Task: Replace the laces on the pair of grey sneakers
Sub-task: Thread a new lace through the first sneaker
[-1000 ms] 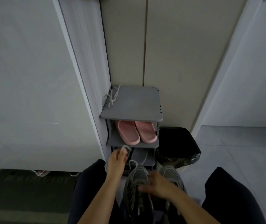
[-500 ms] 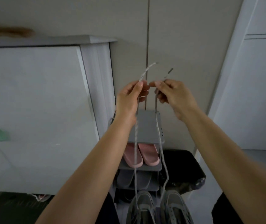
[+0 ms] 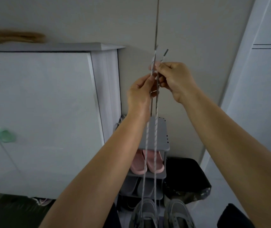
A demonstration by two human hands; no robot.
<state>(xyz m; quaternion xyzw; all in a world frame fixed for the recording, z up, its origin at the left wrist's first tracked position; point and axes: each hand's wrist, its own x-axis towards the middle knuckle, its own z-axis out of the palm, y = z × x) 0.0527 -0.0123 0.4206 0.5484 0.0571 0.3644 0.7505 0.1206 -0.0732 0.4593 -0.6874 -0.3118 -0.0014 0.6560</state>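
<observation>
Two grey sneakers stand on the floor at the bottom, the left sneaker [image 3: 145, 214] and the right sneaker [image 3: 178, 214]. A grey-and-white speckled lace [image 3: 155, 145] rises in two taut strands from the left sneaker up to my raised hands. My left hand [image 3: 141, 92] pinches the strands lower down. My right hand [image 3: 172, 78] pinches them just above, and both lace tips stick out above its fingers. The lace's lower end is hidden in the shoe.
A small grey shoe rack [image 3: 161, 134] stands behind the sneakers with pink slippers [image 3: 146, 162] on its middle shelf. A black bin bag [image 3: 185, 178] sits to its right. A white cabinet [image 3: 41, 112] fills the left. Another lace lies at the rack's left edge.
From the sneakers on the floor, both hands rose with the lace ends and pulled them up taut. In the last half second the hands closed together and the two strands came side by side.
</observation>
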